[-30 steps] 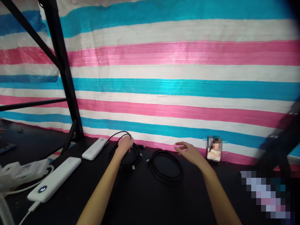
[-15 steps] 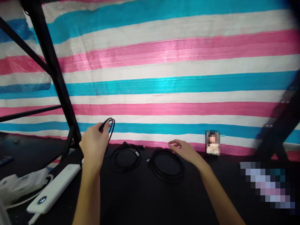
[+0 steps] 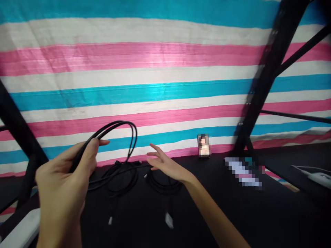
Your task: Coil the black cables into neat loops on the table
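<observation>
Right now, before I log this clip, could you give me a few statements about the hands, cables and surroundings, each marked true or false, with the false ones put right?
1. The left-hand grip holds a looped black cable. True.
2. The right-hand grip is clenched into a fist. False: its fingers are spread, over a coiled black cable.
3. A white slab shows at the picture's lower left corner. True.
4. The sheet behind is plain green. False: it has blue, pink and white stripes.
5. The tabletop is black. True.
</observation>
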Motion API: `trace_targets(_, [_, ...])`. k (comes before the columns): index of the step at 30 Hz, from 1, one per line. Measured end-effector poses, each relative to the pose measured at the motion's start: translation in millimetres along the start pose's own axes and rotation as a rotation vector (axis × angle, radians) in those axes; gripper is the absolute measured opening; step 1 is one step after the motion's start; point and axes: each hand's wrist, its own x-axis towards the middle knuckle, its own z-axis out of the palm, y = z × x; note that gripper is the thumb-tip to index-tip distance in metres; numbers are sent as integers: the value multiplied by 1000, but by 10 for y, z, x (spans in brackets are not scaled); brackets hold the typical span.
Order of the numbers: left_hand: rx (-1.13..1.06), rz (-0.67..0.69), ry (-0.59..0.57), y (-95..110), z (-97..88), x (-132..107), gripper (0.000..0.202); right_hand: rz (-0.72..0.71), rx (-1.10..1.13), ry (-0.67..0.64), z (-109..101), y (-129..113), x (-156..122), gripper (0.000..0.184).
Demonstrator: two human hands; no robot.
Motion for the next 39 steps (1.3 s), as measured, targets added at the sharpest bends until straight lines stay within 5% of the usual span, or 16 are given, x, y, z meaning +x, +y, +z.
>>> trace_targets(4, [-236,20,-147,-39,135,-3,18,-160,-42,149,-22,-21,-28,86])
trace_targets(9, [-423,81,-236,-193,306,81,23,-298,-122,262,-9,-18,11,64])
trace_targets(13, [-558,75,-370,-374,442,157,25,-340,-182,429,-53,28,59,65])
trace_targets(20, [-530,44,-408,-496,538,199,26,-287,45,216,-187,-95,30,27])
trace_targets(23, [-470,48,-431,-511,557,208,27,-275,285,112,-153,-186,-35,36])
trace_targets(27, [-475,27,-477,-504,609,165,32,-349,533,187,-134,-339,-152,42])
trace_targets(30, [-397,7,-635,-477,645,121,38,-371,700,252,-207,-486,-257,37])
trace_targets(35, [-284,-68,-1056,-572,753,61,24,-413,834,495,-303,-629,-352,22])
trace_targets(39, [-214,-144,-1130,-781,905,2,31,-354,908,614,-293,-607,-344,16])
